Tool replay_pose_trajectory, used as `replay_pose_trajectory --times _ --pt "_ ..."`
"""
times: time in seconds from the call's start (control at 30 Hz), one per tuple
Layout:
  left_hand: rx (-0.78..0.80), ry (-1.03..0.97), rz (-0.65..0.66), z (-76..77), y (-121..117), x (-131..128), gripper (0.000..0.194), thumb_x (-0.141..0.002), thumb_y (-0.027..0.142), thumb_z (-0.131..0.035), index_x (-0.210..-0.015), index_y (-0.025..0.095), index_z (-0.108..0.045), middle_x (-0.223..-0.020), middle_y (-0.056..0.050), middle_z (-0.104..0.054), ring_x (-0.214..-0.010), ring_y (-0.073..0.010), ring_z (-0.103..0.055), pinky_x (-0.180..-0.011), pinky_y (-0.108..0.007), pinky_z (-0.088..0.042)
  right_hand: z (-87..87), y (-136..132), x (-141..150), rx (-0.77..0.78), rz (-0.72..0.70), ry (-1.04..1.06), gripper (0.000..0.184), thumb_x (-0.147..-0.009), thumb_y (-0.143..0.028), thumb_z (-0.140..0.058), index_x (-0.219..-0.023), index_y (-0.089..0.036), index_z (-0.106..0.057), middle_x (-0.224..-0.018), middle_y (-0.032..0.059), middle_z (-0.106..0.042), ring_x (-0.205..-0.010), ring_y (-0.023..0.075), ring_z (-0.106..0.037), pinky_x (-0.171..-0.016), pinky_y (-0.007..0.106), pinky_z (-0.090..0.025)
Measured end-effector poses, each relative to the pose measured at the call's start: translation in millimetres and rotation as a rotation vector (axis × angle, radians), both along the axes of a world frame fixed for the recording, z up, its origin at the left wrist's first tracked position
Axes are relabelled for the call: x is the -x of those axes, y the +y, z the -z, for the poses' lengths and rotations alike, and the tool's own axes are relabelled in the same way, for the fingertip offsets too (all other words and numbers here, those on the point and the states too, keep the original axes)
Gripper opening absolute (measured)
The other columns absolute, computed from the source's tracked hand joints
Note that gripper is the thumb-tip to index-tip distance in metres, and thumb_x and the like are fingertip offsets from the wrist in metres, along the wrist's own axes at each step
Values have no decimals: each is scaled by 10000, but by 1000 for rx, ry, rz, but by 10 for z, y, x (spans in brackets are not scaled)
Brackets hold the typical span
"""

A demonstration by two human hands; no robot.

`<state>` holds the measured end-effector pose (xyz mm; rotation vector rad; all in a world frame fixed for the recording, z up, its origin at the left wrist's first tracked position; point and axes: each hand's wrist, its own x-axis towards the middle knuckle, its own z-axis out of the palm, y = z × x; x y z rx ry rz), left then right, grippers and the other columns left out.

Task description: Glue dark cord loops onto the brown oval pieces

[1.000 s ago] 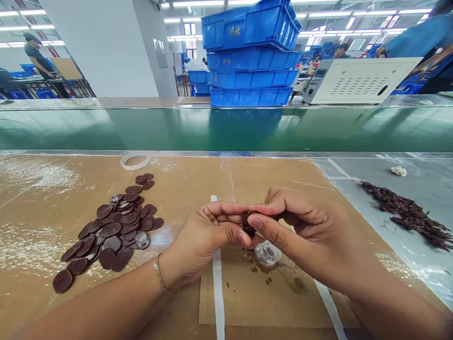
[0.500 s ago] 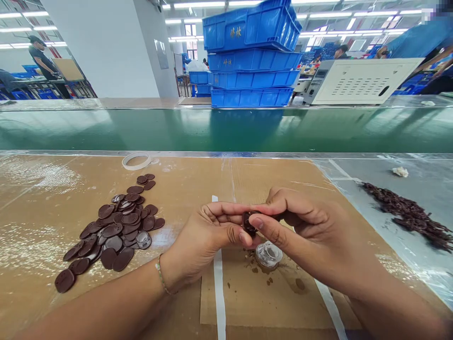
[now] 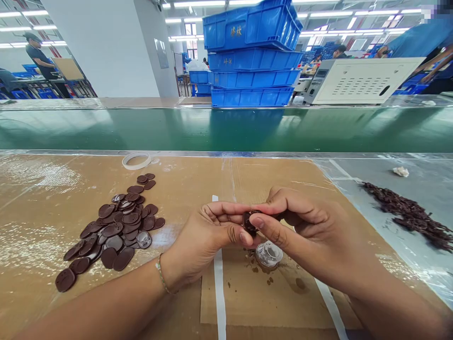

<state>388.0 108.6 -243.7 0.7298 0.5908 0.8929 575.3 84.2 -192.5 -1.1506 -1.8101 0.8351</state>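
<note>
Between the fingertips of both hands is a small dark brown piece (image 3: 249,224), mostly covered by the fingers, so its exact kind is unclear. My left hand (image 3: 215,230) pinches it from the left with thumb and fingers. From the right, my right hand (image 3: 300,231) grips it with thumb and index finger. Just below the fingers, a small clear jar (image 3: 269,255) stands on a brown board (image 3: 255,302), with brown spots around it. To the left lies a heap of flat, oval dark brown pieces (image 3: 123,229), some with small holes.
A roll of tape (image 3: 136,161) lies behind the heap. Stringy dark brown strips (image 3: 406,215) and a white wad (image 3: 400,172) are at right. Beyond the table runs a green conveyor belt (image 3: 159,130), with stacked blue crates (image 3: 253,71) and a pale machine (image 3: 368,81) behind.
Both hands stay almost still, holding the brown piece in the same place. In the background, the person at far left has shifted slightly.
</note>
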Motion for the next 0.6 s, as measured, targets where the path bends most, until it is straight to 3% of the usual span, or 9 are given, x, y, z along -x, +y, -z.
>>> replay_pose_trajectory --times 0.6 --pt "-1 -45 12 -17 -1 -1 274 -672 136 -977 -905 202 -850 -815 -40 -809 -697 -107 -732 -750 -217 -631 21 24 13 3 15 -14 179 -978 -339 -718 -822 -252 -730 -672 -37 -660 -582 123 -608 -530 258 -458"
